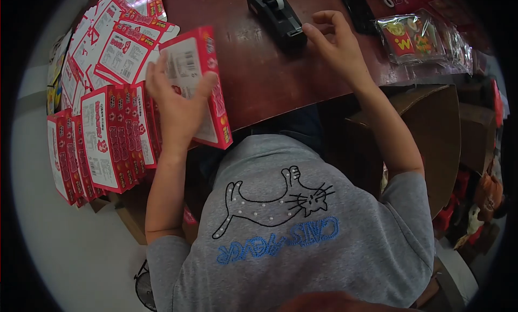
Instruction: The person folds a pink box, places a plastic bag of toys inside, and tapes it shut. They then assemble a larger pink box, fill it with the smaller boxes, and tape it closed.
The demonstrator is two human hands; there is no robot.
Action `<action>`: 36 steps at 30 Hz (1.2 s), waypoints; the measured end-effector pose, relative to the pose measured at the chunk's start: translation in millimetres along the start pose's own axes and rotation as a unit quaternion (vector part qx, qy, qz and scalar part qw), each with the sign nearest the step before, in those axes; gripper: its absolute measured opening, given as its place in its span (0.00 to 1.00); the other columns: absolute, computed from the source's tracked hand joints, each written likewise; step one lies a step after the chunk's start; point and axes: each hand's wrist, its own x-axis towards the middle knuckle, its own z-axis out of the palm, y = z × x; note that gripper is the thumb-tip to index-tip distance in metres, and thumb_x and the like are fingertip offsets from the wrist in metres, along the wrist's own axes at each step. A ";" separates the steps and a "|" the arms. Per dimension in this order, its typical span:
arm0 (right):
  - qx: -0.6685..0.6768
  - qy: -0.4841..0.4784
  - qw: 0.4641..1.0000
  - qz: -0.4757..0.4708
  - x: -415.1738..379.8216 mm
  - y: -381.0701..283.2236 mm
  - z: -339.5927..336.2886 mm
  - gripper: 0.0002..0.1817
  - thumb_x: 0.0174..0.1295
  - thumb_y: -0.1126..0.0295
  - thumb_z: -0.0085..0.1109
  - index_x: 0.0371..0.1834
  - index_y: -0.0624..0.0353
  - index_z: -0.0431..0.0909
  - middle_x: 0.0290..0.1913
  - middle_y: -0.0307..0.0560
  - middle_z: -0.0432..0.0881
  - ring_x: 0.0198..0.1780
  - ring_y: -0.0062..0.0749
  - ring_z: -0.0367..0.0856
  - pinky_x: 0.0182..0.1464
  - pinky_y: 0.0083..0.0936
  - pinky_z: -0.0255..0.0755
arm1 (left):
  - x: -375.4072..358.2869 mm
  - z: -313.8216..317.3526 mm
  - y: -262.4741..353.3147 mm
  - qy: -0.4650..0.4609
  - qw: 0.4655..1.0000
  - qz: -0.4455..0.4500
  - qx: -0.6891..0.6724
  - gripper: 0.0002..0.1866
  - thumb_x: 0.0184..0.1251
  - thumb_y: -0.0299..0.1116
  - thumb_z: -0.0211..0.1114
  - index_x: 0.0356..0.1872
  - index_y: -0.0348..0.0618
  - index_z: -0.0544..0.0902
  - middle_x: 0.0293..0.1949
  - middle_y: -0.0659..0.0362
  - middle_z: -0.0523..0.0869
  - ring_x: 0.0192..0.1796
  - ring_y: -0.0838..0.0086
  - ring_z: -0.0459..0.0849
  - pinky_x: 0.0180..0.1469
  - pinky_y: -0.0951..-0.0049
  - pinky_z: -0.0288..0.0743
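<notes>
While the left hand (181, 104) grips a red-and-white box (197, 85) upright at the edge of the surface (264, 80), fingers clenched round its side so the printed back faces up, the right hand (337, 45) rests against the tape dispenser (275, 15), fingers loosely curled, pinching at the cutter end; whether tape is between them I cannot tell. More boxes (102, 139) stand packed to the left. Snack bags (415, 36) show a yellow "W". The shirt (286, 231) reads "CATS".
</notes>
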 end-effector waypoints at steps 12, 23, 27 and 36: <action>0.172 -0.056 0.982 0.059 -9.9 -4.7 2.0 0.10 0.69 0.64 0.67 0.42 0.60 0.84 0.60 0.44 0.78 0.50 0.20 0.81 0.52 0.21 0.76 | -34.3 -20.7 25.8 -0.314 0.871 0.256 0.279 0.37 0.54 0.25 0.69 0.69 0.62 0.75 0.79 0.59 0.61 0.82 0.50 0.51 0.76 0.25 0.39; -0.102 -0.036 0.993 0.052 -54.2 5.1 -18.4 0.10 0.67 0.67 0.66 0.43 0.62 0.85 0.41 0.44 0.84 0.47 0.25 0.84 0.45 0.24 0.77 | 2.7 35.8 12.0 -0.267 0.885 0.356 0.135 0.32 0.45 0.48 0.81 0.57 0.61 0.85 0.73 0.56 0.69 0.79 0.54 0.59 0.78 0.33 0.44; 0.073 -0.172 0.979 0.078 -70.1 -44.8 -22.4 0.09 0.70 0.73 0.59 0.49 0.62 0.82 0.38 0.44 0.85 0.41 0.26 0.85 0.46 0.25 0.78 | 2.4 39.5 1.4 -0.279 0.875 0.370 0.142 0.35 0.44 0.49 0.80 0.60 0.65 0.83 0.75 0.55 0.66 0.79 0.49 0.58 0.77 0.34 0.48; 0.090 -0.335 0.934 0.088 -66.5 -40.4 11.2 0.16 0.69 0.76 0.55 0.58 0.65 0.66 0.39 0.54 0.85 0.41 0.39 0.87 0.46 0.34 0.79 | -7.5 37.7 4.9 -0.277 0.880 0.364 0.126 0.39 0.42 0.46 0.79 0.65 0.70 0.81 0.78 0.53 0.59 0.80 0.50 0.56 0.78 0.34 0.43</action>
